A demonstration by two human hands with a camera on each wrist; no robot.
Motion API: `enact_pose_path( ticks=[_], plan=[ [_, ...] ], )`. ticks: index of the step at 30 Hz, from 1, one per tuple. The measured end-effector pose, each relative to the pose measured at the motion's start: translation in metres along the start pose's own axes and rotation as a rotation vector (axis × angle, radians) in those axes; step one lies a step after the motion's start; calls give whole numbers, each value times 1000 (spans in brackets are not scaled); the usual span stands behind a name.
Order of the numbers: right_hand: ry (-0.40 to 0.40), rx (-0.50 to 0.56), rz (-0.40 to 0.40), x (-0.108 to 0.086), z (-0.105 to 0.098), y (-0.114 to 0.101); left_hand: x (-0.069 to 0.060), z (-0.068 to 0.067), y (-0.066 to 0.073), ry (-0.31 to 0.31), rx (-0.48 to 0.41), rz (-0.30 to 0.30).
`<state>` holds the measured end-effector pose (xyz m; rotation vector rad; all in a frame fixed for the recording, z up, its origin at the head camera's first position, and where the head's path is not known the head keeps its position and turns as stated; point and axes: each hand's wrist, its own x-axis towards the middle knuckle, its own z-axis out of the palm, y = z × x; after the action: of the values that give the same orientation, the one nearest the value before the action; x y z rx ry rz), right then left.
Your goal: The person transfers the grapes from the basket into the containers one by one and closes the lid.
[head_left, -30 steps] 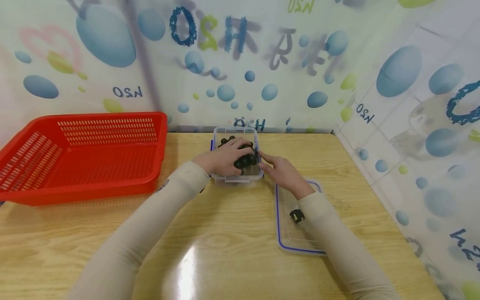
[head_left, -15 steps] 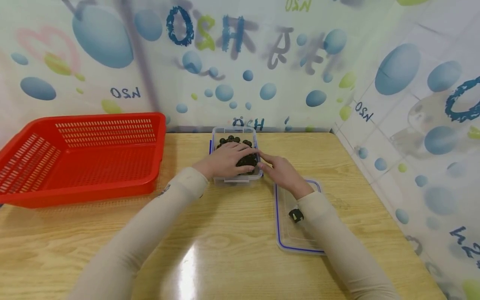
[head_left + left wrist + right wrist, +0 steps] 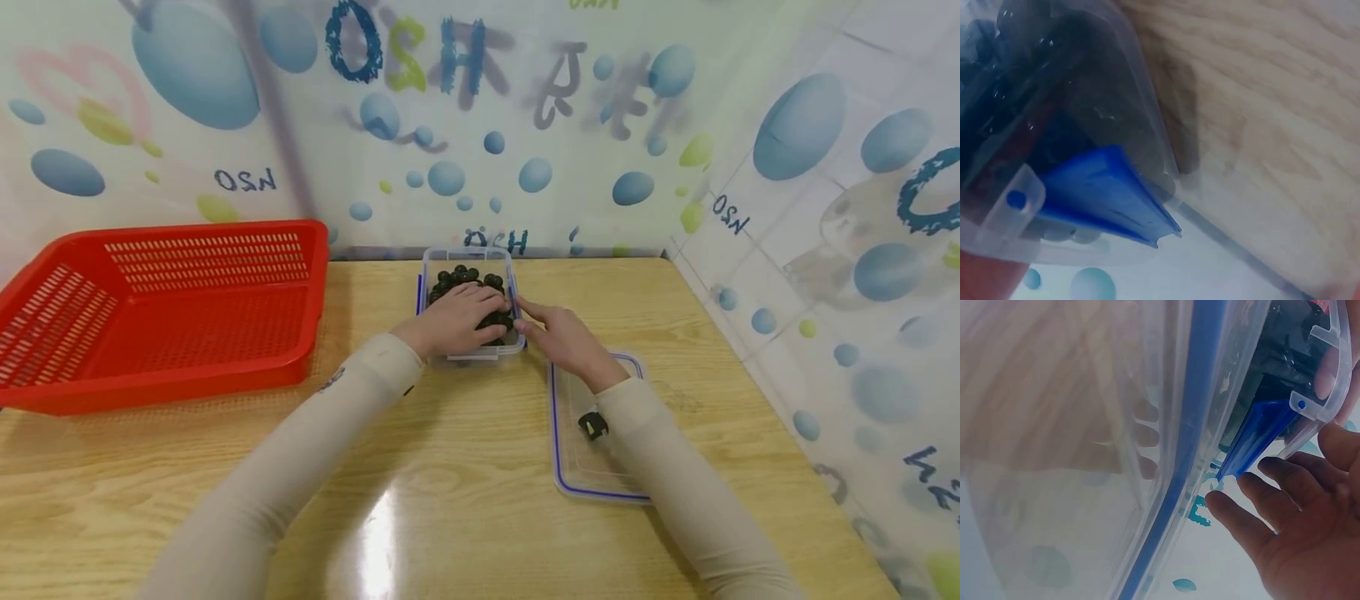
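A clear plastic box (image 3: 468, 252) with blue latches stands at the table's back edge. Dark, glossy, grape-like balls (image 3: 458, 275) fill much of it. My left hand (image 3: 457, 320) rests palm down over them inside the box, fingers spread to the right; what lies beneath the palm is hidden. On the box's right side, my right hand (image 3: 564, 337) touches the rim with thumb and forefinger. In the right wrist view, that hand's fingers (image 3: 1272, 503) extend loosely beside a hanging blue latch (image 3: 1260, 434). Another blue latch (image 3: 1104, 197) hangs down in the left wrist view.
A red slotted basket (image 3: 165, 379) occupies the table's left side. The clear lid with a blue seal (image 3: 573, 483) lies partly under my right forearm. A small black piece (image 3: 593, 426) shows beside the right sleeve. A patterned wall covering (image 3: 450, 133) stands behind the table.
My left hand has settled lower and flatter over the dark balls, and more of them show at the back of the box. The right hand has stayed at the box's side.
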<state>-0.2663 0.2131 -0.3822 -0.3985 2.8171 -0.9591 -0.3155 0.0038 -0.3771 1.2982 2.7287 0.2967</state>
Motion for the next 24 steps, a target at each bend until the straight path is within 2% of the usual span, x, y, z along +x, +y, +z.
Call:
enact_pose_path(
  ticks=[4, 10, 12, 16, 21, 24],
  plan=[
    [5, -6, -20, 2, -1, -1, 0, -1, 0, -3, -7, -20],
    [-4, 17, 22, 1, 0, -1, 0, 3, -2, 23, -182, -39],
    [-6, 31, 32, 0, 0, -1, 0, 4, -2, 32, -206, -36],
    [-2, 37, 13, -1, 1, -1, 0, 3, 0, 18, -159, -44],
    [-3, 31, -6, 0, 1, 0, 0, 1, 5, -48, -54, -61],
    [-8, 42, 5, 0, 1, 1, 0, 0, 8, -81, -21, -73]
  ],
)
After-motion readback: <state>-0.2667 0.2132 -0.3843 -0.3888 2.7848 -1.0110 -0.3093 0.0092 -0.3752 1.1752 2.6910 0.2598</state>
